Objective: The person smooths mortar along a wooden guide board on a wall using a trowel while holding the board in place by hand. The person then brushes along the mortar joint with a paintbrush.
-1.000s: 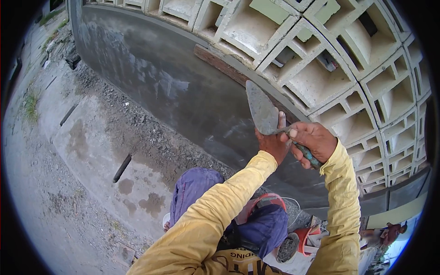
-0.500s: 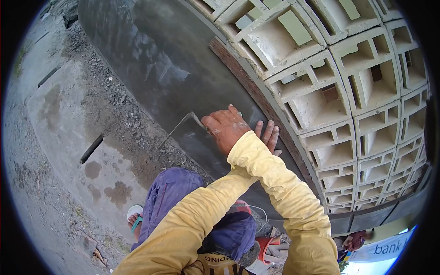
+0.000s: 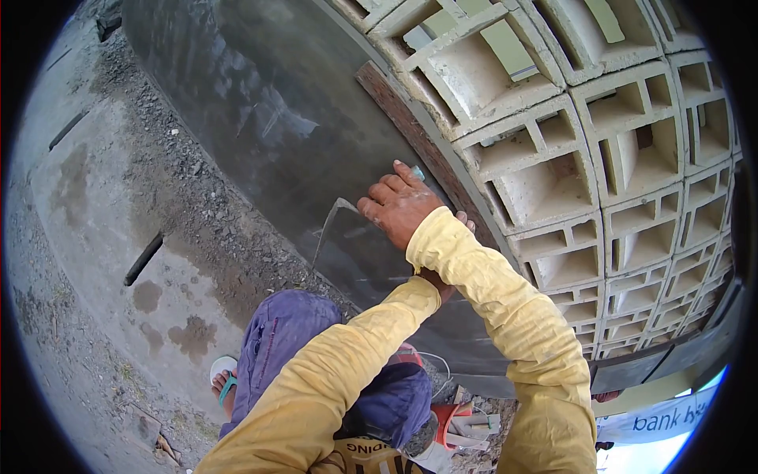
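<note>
My right hand (image 3: 400, 207) is closed round a trowel handle, whose turquoise end (image 3: 417, 172) sticks out past the thumb. The trowel's thin metal part (image 3: 328, 225) reaches left and down over the smooth grey plastered surface (image 3: 237, 87). My forearms cross, the right over the left. Beneath the right sleeve, my left hand (image 3: 465, 220) is mostly hidden; only its outstretched fingertips show, close to the long brown wooden strip (image 3: 410, 118) along the plaster's edge.
Pale openwork concrete blocks (image 3: 545, 186) rise beyond the strip. To the left lie gravel (image 3: 197, 170) and a stained concrete slab (image 3: 95, 205) with a dark slot (image 3: 144, 258). An orange-red container (image 3: 444, 423) stands below by my legs, near a white banner (image 3: 663, 423).
My right hand has shifted slightly right and turned, bringing the turquoise handle end into view and the trowel's metal part steeper. My left fingers, spread before, are now mostly covered by the right sleeve.
</note>
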A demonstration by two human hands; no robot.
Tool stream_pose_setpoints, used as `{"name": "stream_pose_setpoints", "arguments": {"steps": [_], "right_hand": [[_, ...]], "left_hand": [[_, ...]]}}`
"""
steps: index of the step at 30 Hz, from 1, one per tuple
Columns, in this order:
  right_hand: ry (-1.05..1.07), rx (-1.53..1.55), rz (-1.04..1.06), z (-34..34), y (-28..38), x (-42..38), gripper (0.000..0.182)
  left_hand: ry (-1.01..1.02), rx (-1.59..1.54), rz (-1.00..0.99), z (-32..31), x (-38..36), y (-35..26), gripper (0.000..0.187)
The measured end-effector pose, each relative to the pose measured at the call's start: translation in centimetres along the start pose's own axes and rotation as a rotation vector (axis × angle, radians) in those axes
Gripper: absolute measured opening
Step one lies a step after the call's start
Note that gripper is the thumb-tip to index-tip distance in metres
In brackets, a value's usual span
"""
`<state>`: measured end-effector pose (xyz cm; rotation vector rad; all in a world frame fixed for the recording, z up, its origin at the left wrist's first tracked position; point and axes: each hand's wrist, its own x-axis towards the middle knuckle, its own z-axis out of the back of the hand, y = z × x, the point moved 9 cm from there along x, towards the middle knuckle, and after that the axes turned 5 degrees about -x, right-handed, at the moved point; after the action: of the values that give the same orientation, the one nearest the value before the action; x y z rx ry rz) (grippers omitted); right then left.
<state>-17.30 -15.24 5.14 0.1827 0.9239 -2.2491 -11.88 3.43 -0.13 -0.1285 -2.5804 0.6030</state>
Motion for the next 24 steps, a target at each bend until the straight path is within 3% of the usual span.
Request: {"name": "stream_pose_setpoints", "arguments": {"steps": [5, 12, 15, 17, 21, 24], "right_hand": [[0.013, -0.052, -0.018, 0.4, -0.5, -0.3, 0.033], [0.033, -0.044, -0.016, 0.6, -0.5, -0.5, 0.028], [0.091, -0.052, -0.008, -0.1, -0.4, -0.3, 0.028], [0.101, -0.068, -0.017, 0.2, -0.5, -0.5, 0.029], [0.139, -0.062, -0.008, 0.1, 0.0, -0.6, 0.029], [0.142, -0.072, -0.031, 0.0, -0.6, -0.8, 0.029]], "left_hand": [[-0.020, 0.044, -0.099, -0.3, -0.7, -2.7, 0.062], [-0.050, 0.030, -0.089, -0.1, -1.1, -3.0, 0.061], [-0.060, -0.012, 0.021, 0.3, -1.1, -1.1, 0.060], [-0.117, -0.317, 0.103, 0.7, -1.4, 0.5, 0.060], [-0.325, -1.441, 0.191, 0.9, -0.3, 0.5, 0.060], [-0.408, -1.740, 0.293, 0.5, -0.5, 2.1, 0.059]]}}
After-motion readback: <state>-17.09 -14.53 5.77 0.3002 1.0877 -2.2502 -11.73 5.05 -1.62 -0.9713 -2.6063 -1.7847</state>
